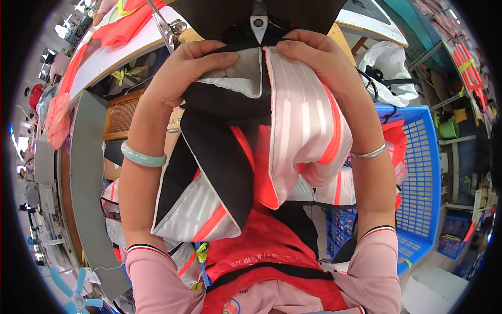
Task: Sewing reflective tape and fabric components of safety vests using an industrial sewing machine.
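Both hands hold up a garment piece (303, 120) with black, silvery striped and neon coral panels. At the upper left of it, my left hand (196, 65) pinches a silvery flap between thumb and fingers. My right hand (314, 52) grips the top edge on the other side, thumb on the striped panel. Between the hands, the edge lies just below a pointed metal part (259, 25) on a dark machine head (209, 15). Whether the cloth touches that point I cannot tell. The rest of the garment hangs in folds over my lap.
A blue plastic basket (430, 172) with coral cloth stands at the right. Behind it lies a white plastic bag (389, 73). Coral fabric (123, 29) rests on the white table (99, 60) at the far left. A grey panel (94, 172) stands beside my left arm.
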Available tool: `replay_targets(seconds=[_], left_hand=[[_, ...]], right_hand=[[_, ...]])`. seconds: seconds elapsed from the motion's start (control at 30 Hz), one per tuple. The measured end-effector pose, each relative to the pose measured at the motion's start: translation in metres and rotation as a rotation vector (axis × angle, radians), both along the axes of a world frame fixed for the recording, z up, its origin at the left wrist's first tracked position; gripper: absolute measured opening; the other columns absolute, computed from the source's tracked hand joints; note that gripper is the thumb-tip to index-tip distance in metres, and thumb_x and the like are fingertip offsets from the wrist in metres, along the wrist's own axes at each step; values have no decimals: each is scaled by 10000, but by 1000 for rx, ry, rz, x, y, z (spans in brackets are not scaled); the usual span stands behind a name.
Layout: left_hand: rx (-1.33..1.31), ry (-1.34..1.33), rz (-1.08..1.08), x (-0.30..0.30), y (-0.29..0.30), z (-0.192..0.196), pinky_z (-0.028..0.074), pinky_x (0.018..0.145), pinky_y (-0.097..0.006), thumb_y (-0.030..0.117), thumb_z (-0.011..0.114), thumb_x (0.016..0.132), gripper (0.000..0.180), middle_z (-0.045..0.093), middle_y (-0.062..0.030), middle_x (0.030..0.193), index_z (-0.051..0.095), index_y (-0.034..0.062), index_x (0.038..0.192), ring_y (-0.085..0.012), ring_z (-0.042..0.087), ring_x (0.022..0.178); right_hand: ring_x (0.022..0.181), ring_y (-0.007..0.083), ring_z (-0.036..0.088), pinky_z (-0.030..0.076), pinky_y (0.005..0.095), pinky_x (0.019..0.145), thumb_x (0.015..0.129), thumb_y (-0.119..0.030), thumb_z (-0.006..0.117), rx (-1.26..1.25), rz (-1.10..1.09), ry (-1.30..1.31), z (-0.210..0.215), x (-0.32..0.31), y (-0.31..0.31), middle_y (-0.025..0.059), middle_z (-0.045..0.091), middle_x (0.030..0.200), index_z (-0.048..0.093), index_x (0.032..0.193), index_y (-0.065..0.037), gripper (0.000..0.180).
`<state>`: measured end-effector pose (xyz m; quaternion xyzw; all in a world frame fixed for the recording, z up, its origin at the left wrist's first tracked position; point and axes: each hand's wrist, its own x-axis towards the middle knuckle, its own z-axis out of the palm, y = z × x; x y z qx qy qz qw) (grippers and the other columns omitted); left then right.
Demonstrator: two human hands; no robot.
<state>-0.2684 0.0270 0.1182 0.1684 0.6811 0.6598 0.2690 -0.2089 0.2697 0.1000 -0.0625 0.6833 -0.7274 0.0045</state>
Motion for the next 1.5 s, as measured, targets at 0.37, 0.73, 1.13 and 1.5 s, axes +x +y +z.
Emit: replay_targets(seconds=[0.37, 0.73, 1.13, 1.5], left_hand=[[-159, 234, -13, 30, -9, -21, 466, 706, -191, 136, 657, 868, 200, 659, 11, 881, 669, 12, 1025, -40, 586, 774], [-111, 374, -234, 133, 13, -50, 439, 693, -212, 140, 672, 849, 217, 612, 2, 817, 641, -27, 984, -45, 528, 779], [-89, 110, -379, 180, 2, -96, 424, 646, -273, 226, 589, 910, 236, 602, -14, 758, 629, -6, 896, -83, 542, 737], [-175, 726, -313, 212, 54, -86, 438, 573, -384, 259, 628, 852, 241, 589, -150, 700, 627, 23, 805, -308, 580, 638]], right_hand=[[715, 63, 580, 469, 210, 662, 880, -272, 621, 273, -36, 110, 16, 45, 20, -2, 627, 801, 654, 916, -10, 267], [803, 182, 615, 492, 342, 754, 857, -375, 642, 526, 458, -101, -50, 145, -2, 122, 656, 850, 613, 1060, 36, 460], [704, 85, 564, 462, 248, 640, 907, -202, 596, 462, 299, -356, -42, 229, 53, 54, 632, 786, 629, 1060, 12, 265], [951, 333, 552, 424, 425, 837, 785, -137, 653, 1008, 164, 380, -35, 230, 2, 125, 588, 944, 589, 1007, -48, 248]])
